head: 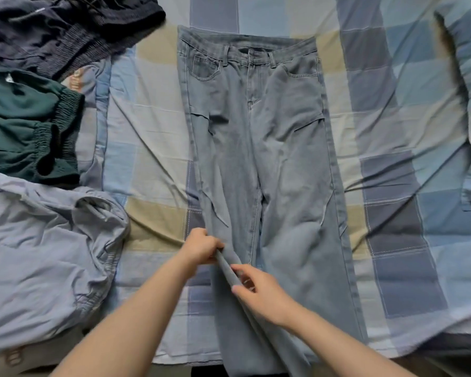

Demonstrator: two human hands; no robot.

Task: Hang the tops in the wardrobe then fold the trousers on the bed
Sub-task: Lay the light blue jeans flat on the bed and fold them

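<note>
Across the checked bed (408, 159) the jeans (259, 148) lay flat at centre, waistband toward twelve o'clock, while the left hand (201, 247) and right hand (259, 291) each pinched the left leg's outer edge near six o'clock, apparently starting the fold, which next calls for carrying that leg over toward three o'clock.

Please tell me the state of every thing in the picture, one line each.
jeans: spread flat, front up, unfolded
left hand: grip on the left leg's edge
right hand: pinches the same fold
green trousers: crumpled
dark trousers: crumpled
pale trousers: crumpled
bedsheet: wrinkled
</note>
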